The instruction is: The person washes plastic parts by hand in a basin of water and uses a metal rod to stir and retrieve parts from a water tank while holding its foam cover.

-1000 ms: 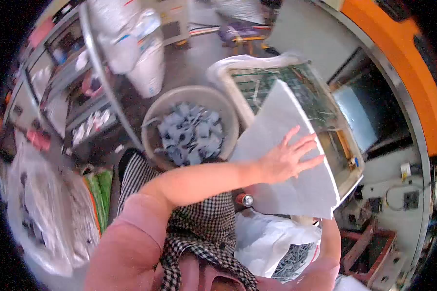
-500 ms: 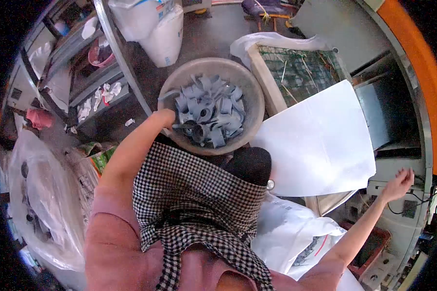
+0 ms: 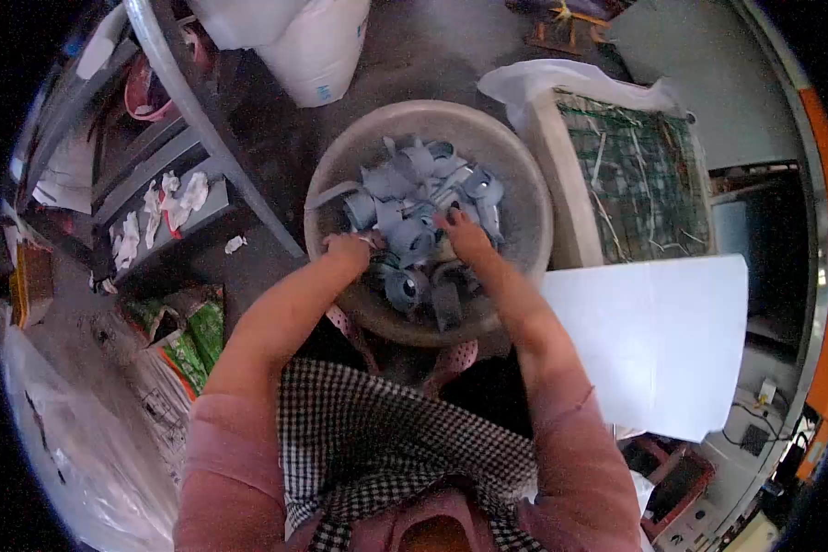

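A large round grey-beige basin (image 3: 531, 290) stands on the floor before my knees, heaped with curled, ring-like grey plastic pieces (image 3: 412, 241). My left hand (image 3: 348, 255) is just inside the basin's left rim, its fingers closed at the edge of the heap; what they hold is hidden. Reaching over the near rim, my right hand (image 3: 467, 241) touches the pieces right of the middle. Its fingers point forward and are slightly apart, with no piece plainly held.
A large white sheet (image 3: 649, 345) lies to the right, below a frame with green netting (image 3: 635, 175). At left stands a metal rack (image 3: 207, 133). White sacks (image 3: 317, 55) stand behind the basin. Clear plastic wrapping (image 3: 83, 442) lies at lower left.
My right hand has swung from far out on the right into the basin. My left hand has moved from the rim onto the pieces. The view has shifted closer over the basin.
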A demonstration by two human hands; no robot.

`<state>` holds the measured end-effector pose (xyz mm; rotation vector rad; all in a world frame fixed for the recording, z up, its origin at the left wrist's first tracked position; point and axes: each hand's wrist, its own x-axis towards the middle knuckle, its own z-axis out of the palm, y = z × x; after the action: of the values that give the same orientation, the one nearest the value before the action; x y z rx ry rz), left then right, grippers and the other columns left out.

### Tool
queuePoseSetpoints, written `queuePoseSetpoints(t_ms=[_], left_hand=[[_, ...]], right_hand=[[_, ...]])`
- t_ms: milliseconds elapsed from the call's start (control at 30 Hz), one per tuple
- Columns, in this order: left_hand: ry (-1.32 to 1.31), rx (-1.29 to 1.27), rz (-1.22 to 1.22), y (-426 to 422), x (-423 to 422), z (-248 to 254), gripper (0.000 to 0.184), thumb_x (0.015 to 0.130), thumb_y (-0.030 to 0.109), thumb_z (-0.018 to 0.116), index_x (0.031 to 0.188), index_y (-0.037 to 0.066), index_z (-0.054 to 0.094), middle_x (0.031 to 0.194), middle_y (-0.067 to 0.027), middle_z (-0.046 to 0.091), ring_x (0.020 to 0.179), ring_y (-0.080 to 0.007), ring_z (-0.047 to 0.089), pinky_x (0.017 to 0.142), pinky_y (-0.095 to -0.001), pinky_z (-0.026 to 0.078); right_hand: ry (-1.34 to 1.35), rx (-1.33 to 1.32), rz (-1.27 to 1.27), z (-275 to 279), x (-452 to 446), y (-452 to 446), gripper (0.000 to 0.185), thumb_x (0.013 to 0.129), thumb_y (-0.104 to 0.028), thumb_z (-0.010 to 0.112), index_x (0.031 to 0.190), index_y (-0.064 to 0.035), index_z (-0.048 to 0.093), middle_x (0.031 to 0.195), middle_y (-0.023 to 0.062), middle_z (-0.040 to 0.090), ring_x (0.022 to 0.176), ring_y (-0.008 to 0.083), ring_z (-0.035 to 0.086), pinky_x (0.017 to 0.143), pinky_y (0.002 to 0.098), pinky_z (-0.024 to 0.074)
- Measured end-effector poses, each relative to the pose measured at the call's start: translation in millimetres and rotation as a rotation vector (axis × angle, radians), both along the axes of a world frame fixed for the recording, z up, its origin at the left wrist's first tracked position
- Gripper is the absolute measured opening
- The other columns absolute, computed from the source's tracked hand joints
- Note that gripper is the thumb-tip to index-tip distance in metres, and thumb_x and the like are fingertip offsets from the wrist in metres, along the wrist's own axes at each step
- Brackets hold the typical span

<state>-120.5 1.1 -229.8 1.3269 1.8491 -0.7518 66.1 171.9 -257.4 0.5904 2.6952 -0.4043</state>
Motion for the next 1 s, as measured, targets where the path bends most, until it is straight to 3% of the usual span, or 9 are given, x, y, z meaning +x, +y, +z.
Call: queuePoseSetpoints(t_ms=[167,267,367,433,533,667,767,833,1000], left_hand=[[-0.229,-0.044,-0.171,-6,9,-32,0.054,0.089,0.018,0.043,0.137,-0.001,0.026,0.124,-0.0249,0.048,0.113,-0.0349,0.05,0.091,-0.0451,0.042],[-0.304,0.123,0.286,-35,24,-131,0.048,0.088,0.013,0.039,0.132,-0.004,0.032,0.106,-0.0268,0.058,0.092,-0.037,0.061,0.08,-0.0449,0.049],[-0.155,0.232,0.109,-24,5,-90,0.037,0.085,0.014,0.044,0.117,-0.002,0.051,0.099,-0.0235,0.062,0.088,-0.0341,0.063,0.076,-0.0429,0.051],[-0.133,0.257,-0.21,-4,-19,-30,0.019,0.08,0.015,0.051,0.083,0.006,0.067,0.09,-0.0185,0.065,0.086,-0.0291,0.064,0.067,-0.0395,0.053],[-0.015,0.429,0.002,11,-48,-5,0.023,0.082,0.017,0.049,0.091,0.004,0.066,0.114,-0.0196,0.055,0.107,-0.0298,0.054,0.09,-0.0409,0.042],[0.301,0.776,-0.217,14,-77,-35,0.032,0.089,0.023,0.044,0.108,0.004,0.061,0.131,-0.0198,0.038,0.128,-0.032,0.028,0.105,-0.0404,0.023],[0.267,0.333,-0.275,28,-80,-29,0.031,0.088,0.018,0.044,0.115,0.011,0.057,0.125,-0.0194,0.042,0.121,-0.0357,0.037,0.099,-0.0419,0.032],[0.186,0.373,-0.124,31,-76,-36,0.031,0.088,0.016,0.044,0.116,0.014,0.056,0.122,-0.0199,0.043,0.115,-0.0372,0.041,0.094,-0.043,0.037],[-0.03,0.634,0.211,18,-57,30,0.039,0.083,0.007,0.048,0.12,0.021,0.048,0.109,-0.0221,0.046,0.097,-0.0402,0.052,0.078,-0.0448,0.046]], right_hand=[[0.117,0.205,0.16,-81,-20,6,0.044,0.077,-0.01,0.056,0.12,-0.0122,0.051,0.129,0.016,0.042,0.128,0.0317,0.033,0.107,0.0505,0.0233],[0.103,0.148,0.392,-53,-27,17,0.046,0.071,-0.014,0.063,0.116,-0.0102,0.053,0.128,0.0171,0.046,0.126,0.0318,0.037,0.105,0.0495,0.0259],[-0.033,-0.182,0.251,0,-19,34,0.052,0.067,-0.014,0.068,0.115,-0.0081,0.052,0.123,0.0176,0.051,0.12,0.0339,0.043,0.101,0.0468,0.0318],[0.496,-0.168,-0.281,-8,9,50,0.044,0.071,-0.024,0.064,0.111,-0.0048,0.056,0.099,0.0183,0.059,0.1,0.0383,0.053,0.086,0.0464,0.0425],[0.395,-0.433,-0.492,-16,27,94,0.051,0.066,-0.014,0.067,0.114,-0.0025,0.052,0.108,0.0213,0.057,0.102,0.0388,0.053,0.087,0.0417,0.0438],[0.047,-0.341,-0.598,-88,58,106,0.055,0.067,-0.018,0.069,0.118,-0.0061,0.052,0.109,0.0241,0.056,0.102,0.0376,0.054,0.086,0.0406,0.0436],[0.199,-0.455,-0.623,-92,56,80,0.068,0.067,-0.019,0.069,0.129,-0.0126,0.042,0.113,0.0227,0.055,0.107,0.0385,0.052,0.089,0.0416,0.0425],[0.195,-0.179,-0.686,-94,50,65,0.077,0.068,-0.017,0.069,0.136,-0.0152,0.032,0.115,0.0218,0.054,0.111,0.0392,0.049,0.09,0.0434,0.0415],[0.448,-0.369,-0.854,-3,31,72,0.076,0.068,-0.009,0.069,0.129,-0.0087,0.024,0.094,0.0223,0.061,0.09,0.0416,0.059,0.079,0.044,0.0472]])
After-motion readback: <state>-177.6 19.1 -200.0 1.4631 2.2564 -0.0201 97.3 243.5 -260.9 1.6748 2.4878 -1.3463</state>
